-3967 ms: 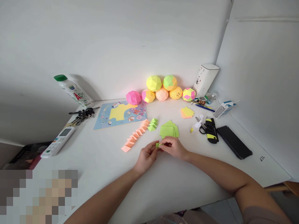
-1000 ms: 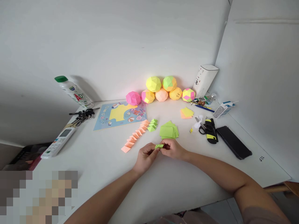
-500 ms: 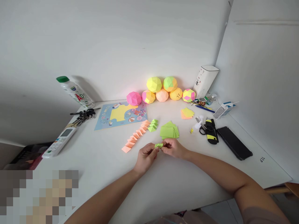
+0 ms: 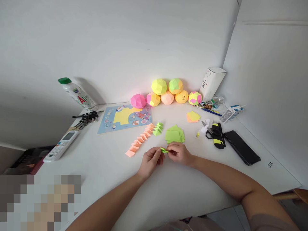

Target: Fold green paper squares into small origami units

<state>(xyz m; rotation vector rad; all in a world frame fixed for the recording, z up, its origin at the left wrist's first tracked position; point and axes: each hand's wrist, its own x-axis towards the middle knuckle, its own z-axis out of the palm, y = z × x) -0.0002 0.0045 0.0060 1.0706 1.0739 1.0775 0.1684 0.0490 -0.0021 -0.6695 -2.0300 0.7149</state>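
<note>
A small folded green paper piece (image 4: 164, 150) is held between my two hands, low over the white table. My left hand (image 4: 151, 159) pinches its left end with thumb and fingers. On the other end, my right hand (image 4: 179, 153) has its fingertips closed; they partly hide the paper. Just beyond lies a loose stack of flat green paper squares (image 4: 174, 134). To the left, a slanting row of folded peach paper pieces (image 4: 140, 140) runs up to a short row of folded green pieces (image 4: 157, 129).
Faceted paper balls (image 4: 167, 98) are piled against the wall. Right of the hands are yellow and orange sheets (image 4: 193, 116), scissors (image 4: 209, 134), a black-and-yellow cutter (image 4: 218, 141) and a phone (image 4: 242, 147). Leftward lie a blue puzzle board (image 4: 106, 123), keys (image 4: 88, 118), a remote (image 4: 62, 146) and a bottle (image 4: 76, 94).
The green paper piece has turned in my fingers and now shows a narrower, more edge-on side. My left thumb has moved up along it. The things on the table stay put.
</note>
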